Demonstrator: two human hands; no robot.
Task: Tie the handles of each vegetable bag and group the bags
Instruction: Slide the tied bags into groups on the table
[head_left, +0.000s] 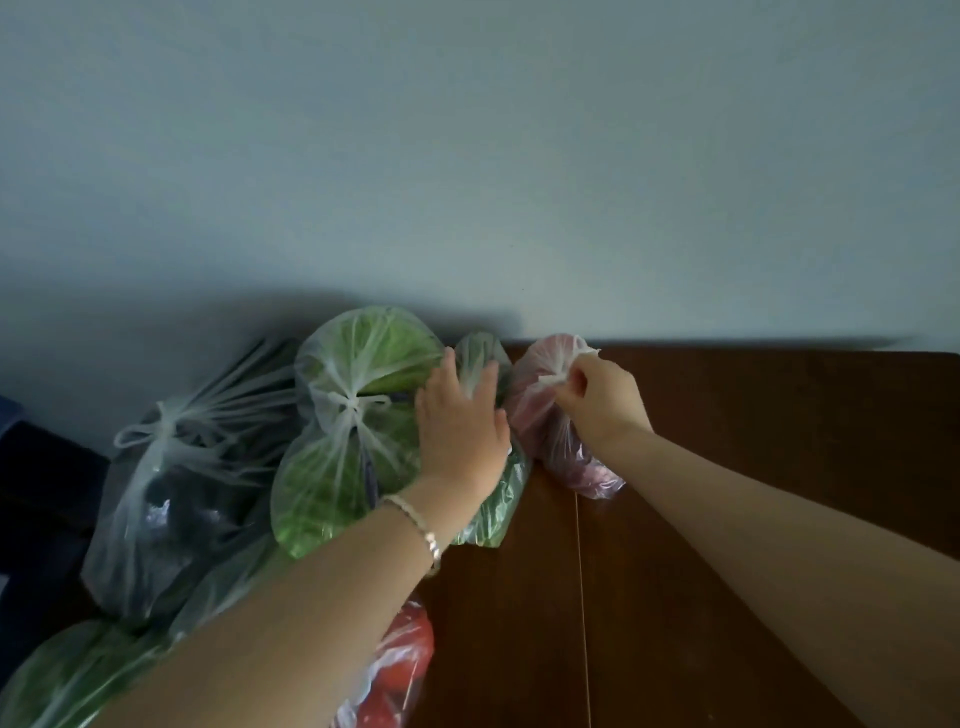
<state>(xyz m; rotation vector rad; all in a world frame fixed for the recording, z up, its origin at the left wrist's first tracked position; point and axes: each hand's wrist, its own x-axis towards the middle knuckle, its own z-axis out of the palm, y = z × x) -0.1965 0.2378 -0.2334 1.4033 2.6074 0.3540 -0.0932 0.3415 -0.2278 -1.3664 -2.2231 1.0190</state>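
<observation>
- Your right hand (597, 395) has its fingers (569, 387) pinched shut on the twisted white top of the pink bag (545, 415); your left hand (460, 415) lies flat with fingers spread, holding nothing, pressed on the small green bag (493, 499).
- Your desk (753, 467) is dark brown wood, its far edge against a pale wall (467, 156); a thin seam runs front to back through its middle.
- Along the desk's left edge sits the dark bag (156, 519), its white handles knotted in a bow.
- Just beside it, toward the far edge, the cabbage bag (337, 467) is tied at its middle and touches your left hand.
- At the near left corner a leafy green bag (62, 675) lies partly under your left forearm.
- Near the front edge the red bag (405, 670) shows beneath your left forearm; you cannot tell whether it is tied.
- The small green bag lies between the cabbage bag and the pink bag, touching both.
- The pink bag rests near the far edge, the rightmost of the group.
- Your left wrist carries a pale bracelet (421, 530).
</observation>
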